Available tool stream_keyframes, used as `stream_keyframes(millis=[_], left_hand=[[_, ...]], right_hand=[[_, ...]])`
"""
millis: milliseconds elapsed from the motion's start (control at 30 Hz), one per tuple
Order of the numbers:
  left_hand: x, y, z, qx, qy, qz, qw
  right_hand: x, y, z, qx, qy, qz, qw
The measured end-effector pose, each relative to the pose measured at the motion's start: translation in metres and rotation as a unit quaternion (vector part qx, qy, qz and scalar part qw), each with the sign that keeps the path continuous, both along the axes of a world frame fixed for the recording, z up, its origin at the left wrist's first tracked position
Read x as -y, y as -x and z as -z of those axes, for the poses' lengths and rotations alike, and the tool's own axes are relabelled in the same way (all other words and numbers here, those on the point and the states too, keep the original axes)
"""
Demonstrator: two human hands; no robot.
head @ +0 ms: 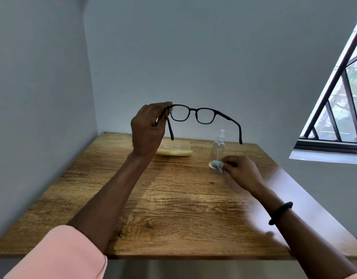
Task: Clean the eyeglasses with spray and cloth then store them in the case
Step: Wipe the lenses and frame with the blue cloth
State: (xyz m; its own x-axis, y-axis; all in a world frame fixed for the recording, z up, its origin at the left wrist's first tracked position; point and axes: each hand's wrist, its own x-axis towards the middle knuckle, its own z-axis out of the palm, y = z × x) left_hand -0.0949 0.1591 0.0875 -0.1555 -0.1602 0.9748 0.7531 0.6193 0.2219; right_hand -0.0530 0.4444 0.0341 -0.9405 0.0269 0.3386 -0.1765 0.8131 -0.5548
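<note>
While left hand (147, 127) overlaps case (176, 150), cloth (217, 165) overlaps bottle (218, 147)

Your left hand (148, 128) holds the black eyeglasses (203, 117) up by one temple hinge; your right hand (241, 171) pinches a light blue cloth (218, 165) beside the spray bottle (217, 148).

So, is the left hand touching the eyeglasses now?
Touching. The head view shows the left hand pinching the eyeglasses at the frame's corner, near the hinge.
</note>
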Motion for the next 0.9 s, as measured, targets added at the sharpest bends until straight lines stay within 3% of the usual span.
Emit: stream_keyframes(millis=[67, 167, 300, 367, 467, 567, 667, 767, 900], left_hand=[[-0.001, 0.001, 0.000, 0.003, -0.002, 0.003, 1.000], [-0.003, 0.000, -0.002, 0.001, -0.001, 0.000, 1.000], [-0.005, 0.000, -0.004, -0.003, -0.003, 0.002, 1.000], [-0.005, -0.001, -0.007, -0.004, -0.001, 0.004, 1.000], [-0.006, -0.003, -0.012, -0.007, 0.000, 0.008, 1.000], [-0.008, -0.005, -0.017, -0.011, 0.002, 0.007, 1.000], [-0.012, -0.009, -0.020, -0.014, 0.004, 0.005, 1.000], [-0.015, -0.016, -0.025, -0.024, 0.005, 0.016, 1.000], [-0.016, -0.021, -0.031, -0.043, 0.020, 0.013, 0.999]], right_hand=[[0.006, -0.008, -0.009, 0.007, 0.163, -0.045, 0.986], [0.020, -0.024, -0.026, 0.035, 0.350, -0.125, 0.928], [0.041, -0.042, -0.050, 0.079, 0.478, -0.176, 0.857], [0.052, -0.049, -0.063, 0.063, 0.490, -0.190, 0.848], [0.071, -0.057, -0.081, -0.051, 0.441, -0.195, 0.875], [0.091, -0.053, -0.094, -0.254, 0.268, -0.132, 0.920], [0.102, -0.036, -0.103, -0.448, 0.066, -0.096, 0.886], [0.111, -0.021, -0.109, -0.479, -0.037, -0.046, 0.876], [0.121, -0.014, -0.113, -0.472, -0.073, 0.003, 0.878]])
